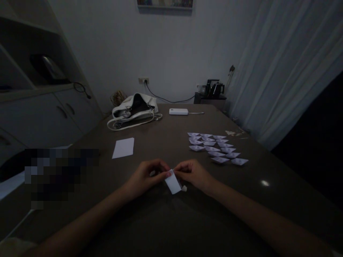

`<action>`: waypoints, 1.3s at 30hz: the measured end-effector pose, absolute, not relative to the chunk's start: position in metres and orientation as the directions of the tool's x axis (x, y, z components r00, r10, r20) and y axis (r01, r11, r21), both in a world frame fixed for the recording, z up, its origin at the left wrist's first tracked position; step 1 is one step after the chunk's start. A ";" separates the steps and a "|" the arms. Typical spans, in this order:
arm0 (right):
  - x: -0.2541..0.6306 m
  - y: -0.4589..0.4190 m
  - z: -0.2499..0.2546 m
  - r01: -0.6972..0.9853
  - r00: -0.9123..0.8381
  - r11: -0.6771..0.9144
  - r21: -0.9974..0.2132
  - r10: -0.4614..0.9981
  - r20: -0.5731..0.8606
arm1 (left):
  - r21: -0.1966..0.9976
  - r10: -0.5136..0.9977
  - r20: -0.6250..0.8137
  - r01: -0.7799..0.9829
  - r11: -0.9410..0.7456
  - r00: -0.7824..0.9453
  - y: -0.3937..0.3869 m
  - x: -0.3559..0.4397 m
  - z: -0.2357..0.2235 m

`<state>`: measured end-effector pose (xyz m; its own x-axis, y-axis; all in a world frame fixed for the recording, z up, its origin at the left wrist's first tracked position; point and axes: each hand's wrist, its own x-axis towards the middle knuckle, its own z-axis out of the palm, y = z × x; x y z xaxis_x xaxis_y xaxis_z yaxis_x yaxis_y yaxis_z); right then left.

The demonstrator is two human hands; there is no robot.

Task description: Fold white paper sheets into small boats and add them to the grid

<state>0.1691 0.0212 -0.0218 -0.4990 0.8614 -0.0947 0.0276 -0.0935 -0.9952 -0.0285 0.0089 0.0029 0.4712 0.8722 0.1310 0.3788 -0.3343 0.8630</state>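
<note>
A small folded piece of white paper is pinched between my two hands above the dark table, near the middle of the view. My left hand grips its upper left corner with thumb and fingertips. From the other side, my right hand pinches the top edge, its fingers curled. Just below the right hand, a small pale bit shows beside the paper; I cannot make out what it is. Several folded paper boats stand in rows to the right. On the left lies a stack of white paper sheets.
A white handbag rests at the table's far left, with a white power bank and short cable to its right. Small scraps lie near the right edge. A black kettle stands beyond the far end.
</note>
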 end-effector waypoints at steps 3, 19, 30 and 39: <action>0.168 0.019 -0.019 0.017 -0.495 -0.093 -0.996 0.864 -0.089 | 0.884 0.869 0.126 0.343 -0.318 0.479 0.008 -0.027 0.004; 0.167 0.016 -0.017 0.013 -0.527 -0.080 -0.997 0.846 -0.075 | 0.855 0.870 0.186 0.360 -0.373 0.457 0.010 -0.029 -0.001; 0.170 0.019 -0.018 -0.035 -0.479 -0.075 -0.997 0.876 -0.049 | 0.885 0.841 0.169 0.297 -0.359 0.514 0.012 -0.032 0.003; 0.170 0.016 -0.015 0.041 -0.510 -0.019 -0.999 0.859 -0.037 | 0.865 0.813 0.163 0.315 -0.391 0.559 0.011 -0.034 0.004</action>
<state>0.1701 0.0159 -0.0149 -0.5099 0.8594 -0.0373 0.0408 -0.0192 -0.9990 -0.0335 0.0108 0.0036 0.5593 0.8127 0.1634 0.3148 -0.3906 0.8651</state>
